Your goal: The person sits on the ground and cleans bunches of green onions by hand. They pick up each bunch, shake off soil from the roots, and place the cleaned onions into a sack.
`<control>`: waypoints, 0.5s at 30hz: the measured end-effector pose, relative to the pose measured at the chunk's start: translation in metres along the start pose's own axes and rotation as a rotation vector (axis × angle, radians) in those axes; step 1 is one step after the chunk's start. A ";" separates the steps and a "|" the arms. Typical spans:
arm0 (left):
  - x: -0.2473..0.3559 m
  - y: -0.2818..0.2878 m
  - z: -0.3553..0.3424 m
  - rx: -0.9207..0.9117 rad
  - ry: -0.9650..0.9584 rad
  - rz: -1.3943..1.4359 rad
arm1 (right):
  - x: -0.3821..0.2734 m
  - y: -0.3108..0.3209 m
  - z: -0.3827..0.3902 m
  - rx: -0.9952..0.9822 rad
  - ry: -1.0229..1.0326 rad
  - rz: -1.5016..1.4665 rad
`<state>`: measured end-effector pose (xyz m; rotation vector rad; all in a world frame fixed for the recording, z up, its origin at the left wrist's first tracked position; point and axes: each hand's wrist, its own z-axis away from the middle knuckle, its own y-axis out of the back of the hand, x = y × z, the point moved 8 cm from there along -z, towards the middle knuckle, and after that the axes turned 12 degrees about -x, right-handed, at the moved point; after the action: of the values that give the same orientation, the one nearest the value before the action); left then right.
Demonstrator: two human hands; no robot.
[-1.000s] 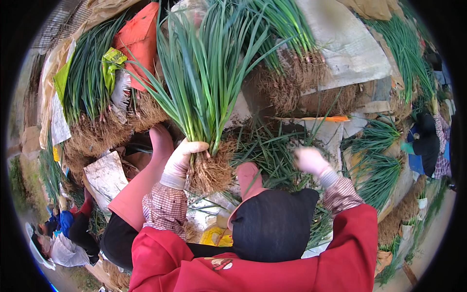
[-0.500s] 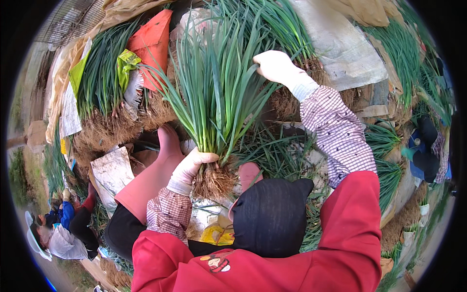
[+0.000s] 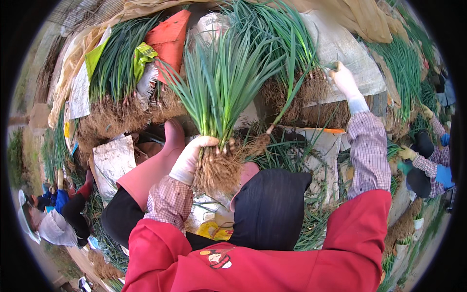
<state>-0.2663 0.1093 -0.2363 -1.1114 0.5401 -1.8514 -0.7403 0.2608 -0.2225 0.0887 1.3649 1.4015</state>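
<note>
Scallions (image 3: pixel 224 87), a fat bunch, sit up front and centre above the lap, leaves fanned away from the body and roots (image 3: pixel 216 173) hanging toward it. Left hand (image 3: pixel 194 153) is closed round the pale bases just above the roots, thumb across the front. Makes sense to me: that's where the stems squeeze together, so one fist probably manages the lot, and the leaves stay loose and unbruised.

Right hand (image 3: pixel 343 80) is way out to the side, in front of the white sack (image 3: pixel 367 75), fingers curled in nearly to a pinch. Some thin green bit shows at the tips, but I honestly can't tell if it has hold of it. One lone stalk (image 3: pixel 284 109) slants between the hands, root end low near the bunch; can't say whether that green bit is its leaf.

Other piles lie much the same way: the left pile (image 3: pixel 116 73) has its roots all facing the person, which I'd guess makes the bases easy to grab. Loose leaves (image 3: pixel 287 148) litter the ground past the pink boots (image 3: pixel 158 160), handy for keeping trash off the piles, I reckon.
</note>
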 end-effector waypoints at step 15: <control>-0.030 0.003 -0.049 -0.067 0.006 0.008 | 0.032 -0.237 0.068 -0.159 -0.245 -0.053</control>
<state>-0.3004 0.1296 -0.2772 -1.1461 0.6135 -1.8421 -0.5583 0.2582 -0.3926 0.1147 1.0438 1.4004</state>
